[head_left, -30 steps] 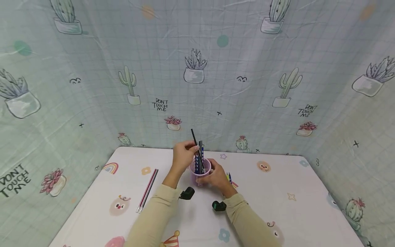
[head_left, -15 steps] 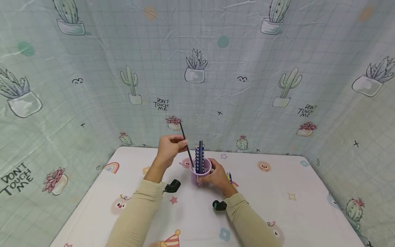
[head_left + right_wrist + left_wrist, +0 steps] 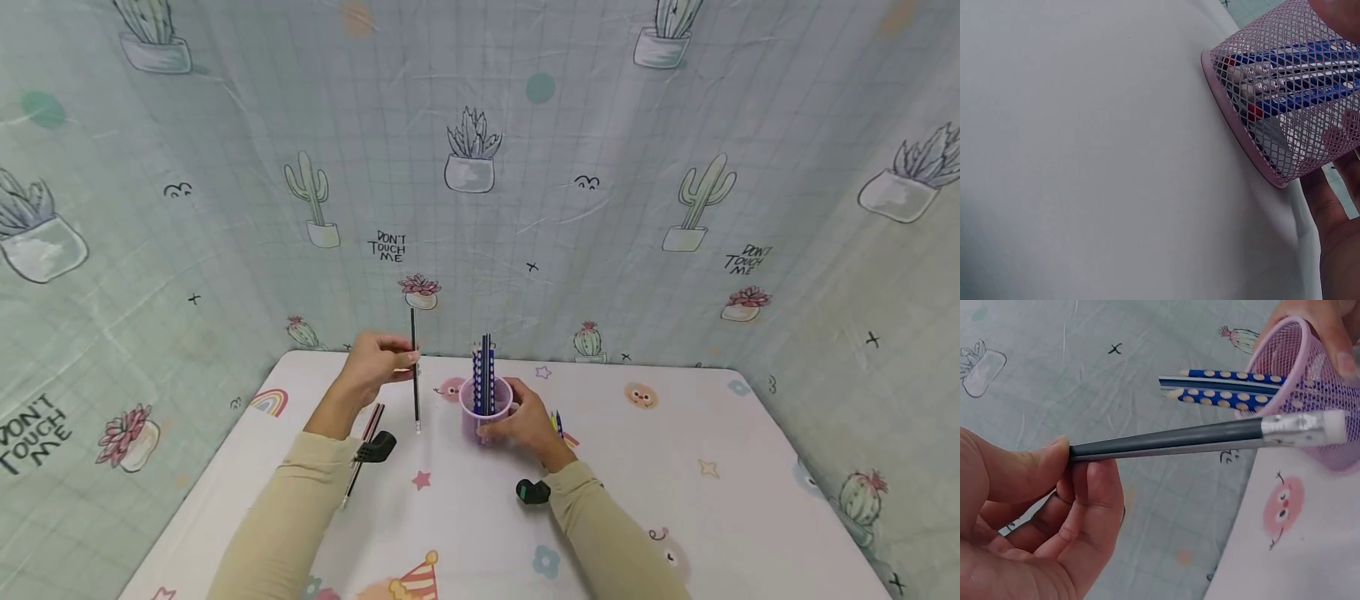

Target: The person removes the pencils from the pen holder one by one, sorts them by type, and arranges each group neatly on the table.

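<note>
My left hand point(image 3: 371, 367) pinches a black pencil point(image 3: 1197, 437) between thumb and fingers. The pencil stands nearly upright just above the table, left of the cup, with its white eraser point(image 3: 1335, 427) end down. Around a pink-purple mesh pencil cup point(image 3: 471, 427) curl the fingers of my right hand point(image 3: 531, 423). Inside the cup lean blue pencils with pale dots point(image 3: 477, 379) and black pencils point(image 3: 487, 367). Their red ends and white erasers show through the mesh point(image 3: 1310, 144) in the right wrist view. My left hand is apart from the cup.
Red and black pencils point(image 3: 357, 473) lie on the white patterned table point(image 3: 465, 517), partly behind my left wrist camera point(image 3: 377, 447). Yellow and blue tips point(image 3: 557, 423) show just beyond my right wrist. A cactus-print cloth point(image 3: 600, 275) rises behind the table.
My left hand has drawn the black pencil out of the cup and carried it left, turning it upright. The right hand has stayed on the cup.
</note>
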{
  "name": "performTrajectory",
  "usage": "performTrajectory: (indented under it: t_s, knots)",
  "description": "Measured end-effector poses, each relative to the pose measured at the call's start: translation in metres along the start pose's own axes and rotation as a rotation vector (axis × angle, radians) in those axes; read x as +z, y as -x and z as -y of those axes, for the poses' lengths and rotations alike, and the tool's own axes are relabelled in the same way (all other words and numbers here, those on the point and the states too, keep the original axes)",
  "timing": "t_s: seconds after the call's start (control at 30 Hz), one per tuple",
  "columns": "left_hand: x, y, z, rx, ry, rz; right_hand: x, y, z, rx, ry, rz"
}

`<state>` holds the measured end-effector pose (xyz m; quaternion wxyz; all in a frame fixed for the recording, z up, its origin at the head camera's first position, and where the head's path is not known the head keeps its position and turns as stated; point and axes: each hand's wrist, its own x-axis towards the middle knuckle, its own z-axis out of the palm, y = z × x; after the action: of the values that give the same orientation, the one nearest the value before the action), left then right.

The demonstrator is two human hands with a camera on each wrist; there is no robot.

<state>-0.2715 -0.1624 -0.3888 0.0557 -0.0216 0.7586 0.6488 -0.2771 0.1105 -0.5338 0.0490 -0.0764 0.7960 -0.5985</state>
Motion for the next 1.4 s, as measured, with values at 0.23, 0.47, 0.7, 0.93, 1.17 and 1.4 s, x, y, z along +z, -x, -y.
performTrajectory:
  t_s: [0.23,0.47,0.7,0.93,1.17,1.4]
  knots:
    - [-0.011,-0.003,0.018,-0.062,-0.046,0.017,-0.002,0.000,0.002,-0.014,-0.010,0.008]
    - [-0.021,-0.006,0.038,-0.087,-0.074,0.026,-0.002,-0.001,0.002,0.003,-0.013,0.009]
    - [-0.030,-0.004,0.051,-0.109,-0.077,0.033,-0.001,-0.001,0.003,-0.001,-0.015,0.011]
    - [-0.039,0.001,0.069,-0.146,-0.113,0.027,-0.001,0.000,0.003,-0.011,-0.016,0.013]
    - [-0.048,0.005,0.090,-0.176,-0.131,0.021,0.000,0.000,0.001,-0.040,-0.024,0.008]
    - [-0.056,0.007,0.105,-0.196,-0.141,0.039,0.000,0.001,0.000,-0.046,-0.041,-0.002]
